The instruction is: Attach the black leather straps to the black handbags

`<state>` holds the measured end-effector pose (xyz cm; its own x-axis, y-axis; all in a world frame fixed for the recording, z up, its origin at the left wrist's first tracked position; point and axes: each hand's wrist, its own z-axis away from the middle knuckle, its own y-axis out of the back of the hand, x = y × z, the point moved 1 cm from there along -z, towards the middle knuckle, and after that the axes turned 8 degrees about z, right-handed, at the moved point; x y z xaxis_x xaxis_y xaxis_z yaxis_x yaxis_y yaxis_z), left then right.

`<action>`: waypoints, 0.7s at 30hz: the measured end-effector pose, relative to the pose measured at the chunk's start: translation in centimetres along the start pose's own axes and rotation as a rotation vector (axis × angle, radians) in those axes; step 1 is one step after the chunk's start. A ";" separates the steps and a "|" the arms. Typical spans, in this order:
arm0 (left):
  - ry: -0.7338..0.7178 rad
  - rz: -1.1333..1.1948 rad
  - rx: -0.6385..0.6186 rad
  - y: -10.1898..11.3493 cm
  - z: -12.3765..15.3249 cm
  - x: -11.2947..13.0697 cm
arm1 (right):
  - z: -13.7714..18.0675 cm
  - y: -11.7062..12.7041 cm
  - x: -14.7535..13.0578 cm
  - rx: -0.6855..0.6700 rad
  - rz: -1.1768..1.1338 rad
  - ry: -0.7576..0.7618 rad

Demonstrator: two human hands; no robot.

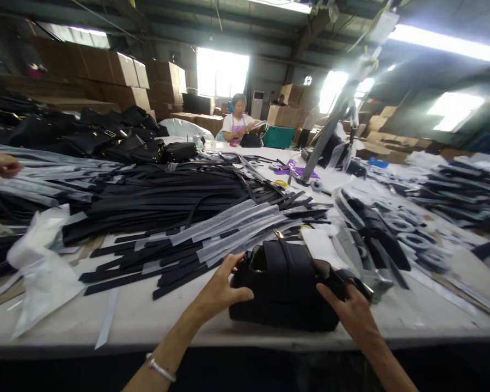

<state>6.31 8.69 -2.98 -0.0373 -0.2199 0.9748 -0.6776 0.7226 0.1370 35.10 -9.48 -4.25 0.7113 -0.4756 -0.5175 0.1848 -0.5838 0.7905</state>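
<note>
Left hand (222,291) spread wide against the left end, right hand (356,313) gripping the right end of black bag (292,277), presumably steadying it upright near table (142,318) edge; straps (167,196) farther left.

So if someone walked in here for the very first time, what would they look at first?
Probably the boxy, black, leather-looking bag at the near edge of the white table, between the person's left hand and right hand. Next, perhaps the big heap of long, flat black strips, beyond the bag and to the left. The bright purple sheet may pop out too, near the foot of the slanted grey post.
</note>
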 end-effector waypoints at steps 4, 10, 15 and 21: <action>0.065 -0.109 -0.046 0.5 2.2 2.1 | -2.3 -0.1 -2.7 -0.050 -0.012 0.211; 0.214 -0.058 -0.137 -3.6 5.6 3.7 | -6.8 -2.5 -8.4 -0.378 -0.166 0.348; 0.291 0.330 -0.291 -10.4 5.5 1.0 | -8.3 -4.5 -13.8 -0.631 -0.342 0.462; 0.216 0.453 -0.279 -13.2 2.3 1.6 | -9.2 1.0 -13.9 -0.898 -0.448 0.432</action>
<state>13.45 -2.69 -3.64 -0.1079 0.2701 0.9568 -0.4082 0.8655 -0.2904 31.63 2.57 6.67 0.6018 0.0336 -0.7980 0.7890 0.1295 0.6005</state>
